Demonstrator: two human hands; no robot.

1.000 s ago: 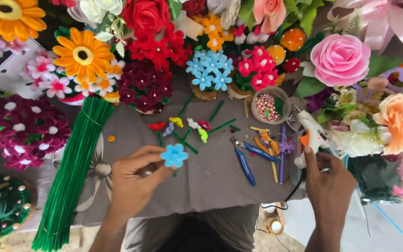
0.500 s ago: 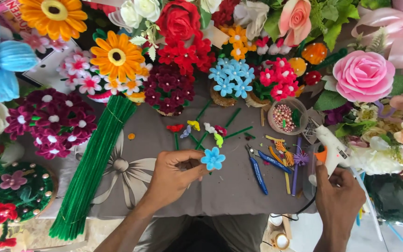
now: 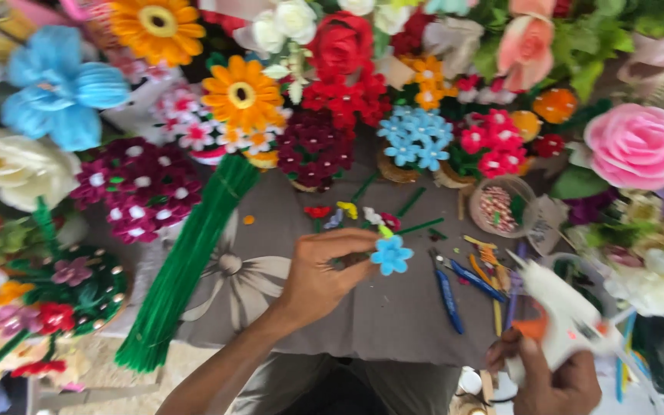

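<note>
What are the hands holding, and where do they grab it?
Left hand pinches a small blue craft flower just behind its petals. Right hand grips a white glue gun by its handle.

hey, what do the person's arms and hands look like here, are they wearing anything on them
Both are bare. The left hand and its forearm show no sleeve, glove, ring, watch or bracelet. The right hand is also ungloved, with no ring visible; only a little of that wrist is in view, so a sleeve or band higher up cannot be ruled out.
</note>
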